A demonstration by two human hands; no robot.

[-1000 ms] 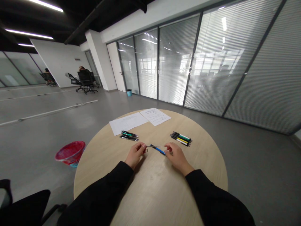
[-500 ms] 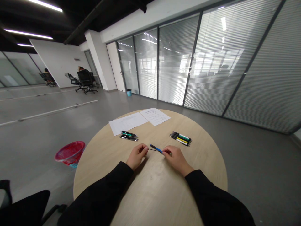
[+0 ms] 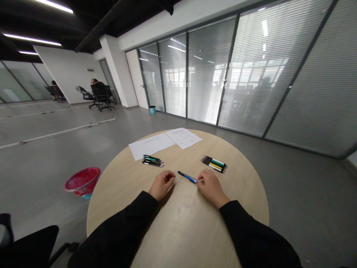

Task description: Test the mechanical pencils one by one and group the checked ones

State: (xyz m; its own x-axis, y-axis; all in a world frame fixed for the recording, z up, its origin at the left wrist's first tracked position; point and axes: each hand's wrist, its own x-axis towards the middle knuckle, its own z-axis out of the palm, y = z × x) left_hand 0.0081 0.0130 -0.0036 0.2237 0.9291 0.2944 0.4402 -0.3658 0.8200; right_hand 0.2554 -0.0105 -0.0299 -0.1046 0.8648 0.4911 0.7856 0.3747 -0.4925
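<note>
A blue and black pen [image 3: 189,179] lies slanted on the round table [image 3: 178,230], between my hands. My left hand [image 3: 162,185] is closed at the pen's left, its thumb and index fingertips together; anything between them is too small to make out. At the pen's lower right end, my right hand [image 3: 210,187] pinches a thin dark stick that runs close along the pen. Several dark pens [image 3: 152,160], one with green, lie in a group beyond my left hand. Beyond my right hand is a row of pens [image 3: 214,164] with white, green and yellow barrels.
Two printed sheets, a left one [image 3: 152,146] and a right one [image 3: 184,138], lie at the table's far edge. A red-lined basket [image 3: 83,181] stands on the floor at the left, near a black chair [image 3: 33,245]. People sit in the far background.
My left fingers no longer hold the thin dark stick that spanned both hands. My right hand has shifted slightly right with it, and the stick now lies closer along the blue pen.
</note>
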